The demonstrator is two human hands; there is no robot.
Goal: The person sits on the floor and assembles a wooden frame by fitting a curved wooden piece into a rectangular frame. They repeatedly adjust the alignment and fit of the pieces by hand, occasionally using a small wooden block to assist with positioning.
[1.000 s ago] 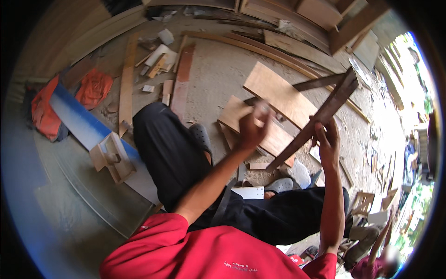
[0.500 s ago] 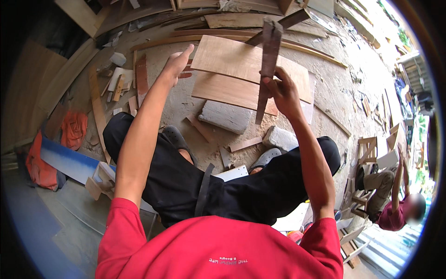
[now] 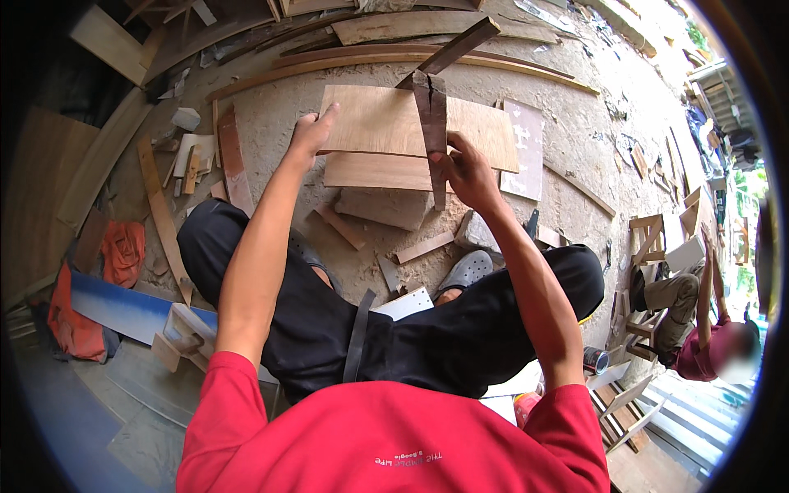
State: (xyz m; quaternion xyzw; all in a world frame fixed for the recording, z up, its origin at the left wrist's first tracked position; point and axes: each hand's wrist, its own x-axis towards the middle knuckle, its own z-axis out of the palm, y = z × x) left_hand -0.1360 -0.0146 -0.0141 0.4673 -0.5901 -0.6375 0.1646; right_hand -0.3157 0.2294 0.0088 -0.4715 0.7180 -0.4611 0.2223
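Over the lower board (image 3: 374,172), the likely light, stiff upper board (image 3: 370,123), best held by its edges, is clasped leftward by the left hand (image 3: 310,135), fingers seemingly beneath, while the dark strip (image 3: 431,115) is pinched by the right hand (image 3: 471,172).

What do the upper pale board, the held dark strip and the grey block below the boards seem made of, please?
Upper pale board: wood, probably plywood, unfinished-looking, with fine grain. Held dark strip: likely wood, dull and blotchy, with an apparent split. Grey block: perhaps concrete, coarse and matte.
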